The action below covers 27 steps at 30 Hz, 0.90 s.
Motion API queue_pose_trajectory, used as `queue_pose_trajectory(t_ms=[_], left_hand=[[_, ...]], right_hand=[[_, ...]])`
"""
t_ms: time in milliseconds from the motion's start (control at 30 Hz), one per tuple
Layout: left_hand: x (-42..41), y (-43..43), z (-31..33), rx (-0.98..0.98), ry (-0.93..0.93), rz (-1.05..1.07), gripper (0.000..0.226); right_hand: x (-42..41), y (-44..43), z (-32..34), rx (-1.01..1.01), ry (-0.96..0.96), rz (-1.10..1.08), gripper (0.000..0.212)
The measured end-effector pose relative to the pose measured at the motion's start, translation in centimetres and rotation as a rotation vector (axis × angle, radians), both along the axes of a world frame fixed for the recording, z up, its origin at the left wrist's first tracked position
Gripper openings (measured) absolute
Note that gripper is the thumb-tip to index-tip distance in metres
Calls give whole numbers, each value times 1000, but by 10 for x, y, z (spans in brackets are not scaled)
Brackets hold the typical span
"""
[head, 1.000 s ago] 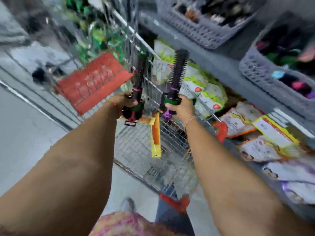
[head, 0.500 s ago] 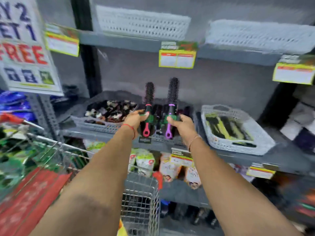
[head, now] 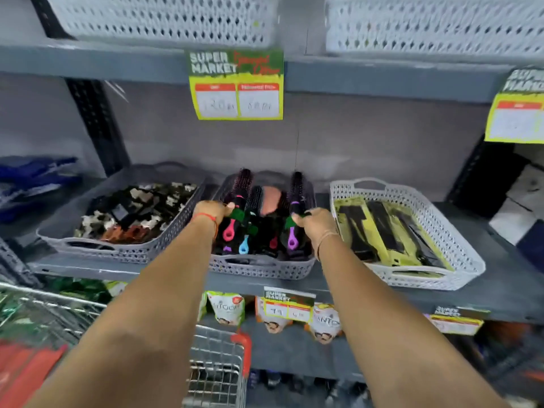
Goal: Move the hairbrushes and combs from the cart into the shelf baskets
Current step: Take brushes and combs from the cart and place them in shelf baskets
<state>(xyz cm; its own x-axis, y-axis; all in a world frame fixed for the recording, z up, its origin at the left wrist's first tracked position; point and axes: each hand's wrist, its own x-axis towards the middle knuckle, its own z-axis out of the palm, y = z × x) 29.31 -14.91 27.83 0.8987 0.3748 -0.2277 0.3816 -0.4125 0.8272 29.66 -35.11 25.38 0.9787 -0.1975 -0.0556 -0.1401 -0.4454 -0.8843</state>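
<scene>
Left hand [head: 213, 212]: centre of frame, fingers closed around the neck of a round brush with a pink handle [head: 238, 207]; bristle head points up and away, pink loop end hangs toward the viewer.

Right hand [head: 316, 223]: just right of centre, closed likewise on a round brush with a purple handle [head: 295, 206]; same attitude, bristles up, purple loop down.

Both brushes: held low over the middle grey basket [head: 259, 267], at the centre of the frame on the grey shelf [head: 500, 293]. Whether their lower ends already touch the contents cannot be told.

Middle grey basket, contents: several round brushes lying side by side with pink, blue and purple handle ends toward the front rim; one pinkish paddle-shaped item at the back.

Neighbours: grey basket of hair clips [head: 117, 213] to the left; white basket of packaged combs [head: 391, 231] to the right, touching neither hand.

Cart [head: 216, 369]: wire corner with red trim at the lower centre, beneath the forearms. What remains inside is out of view.

Step in hand, by judgement: depositing a pair of brushes into the matching basket; placement not yet complete.

Next move, by judgement: lower both brushes flat, aligned with those already lying there, handles toward the front rim; release both hands; return to the cart for further stock. Combs belong in the white basket, not here.
</scene>
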Motion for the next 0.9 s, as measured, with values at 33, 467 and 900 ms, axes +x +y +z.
queue_pose_trajectory(t_ms=[33,467,900], left_hand=[[3,4,-3,141,74,-25,51],[7,18,-27,311,160,-163,38],[-56,61,3,628,-530,90,37]], right_hand=[[5,1,-1,-38,8,3,37],[6,29,-21,-434,133,147,38],[-43,92,27,-510,-339,247,57]])
